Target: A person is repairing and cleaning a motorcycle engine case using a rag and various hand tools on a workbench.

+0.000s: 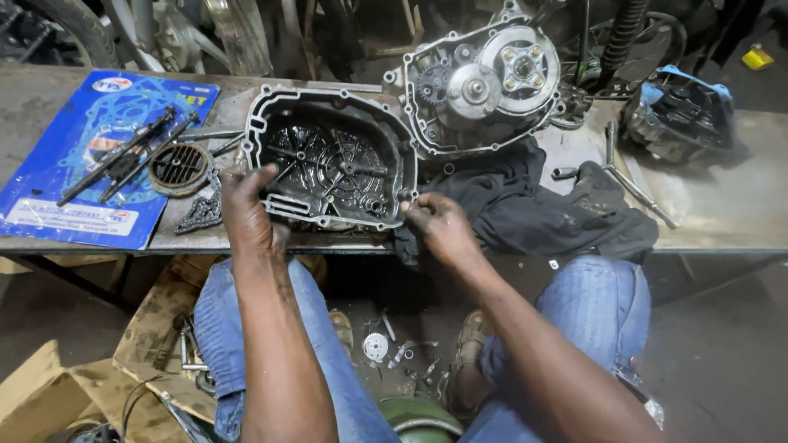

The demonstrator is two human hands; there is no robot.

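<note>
Both hands grip one part, an engine side cover resting inner face up at the near edge of a metal workbench. Listed left to right. Item: blue gasket-set packet, flat on the bench, bearing two long dark tools; its near edge lies at the bench lip, so a nudge could tip it off. Item: round slotted metal piece, with a short length of chain just beside it, both loose and near the left hand; a sweep of the forearm could drag them to the floor. Left hand: fingers curled over the cover's left rim, thumb raised along the edge, closed on the casting. The cover is oily and overhangs the bench front; a slipping grip would likely drop it onto the knees or the small parts scattered on the floor between the feet. Right hand: fingertips pressed together at the cover's lower right corner, pinching something small there; what exactly cannot be told. A fastener or dowel lost from that pinch would probably vanish into the dark cloth just beside it. Item: open engine case, clutch and gears exposed, touching the cover's upper right; grit could fall in. Item: T-handled wrench on the cloth's far side, apt to roll.
</note>
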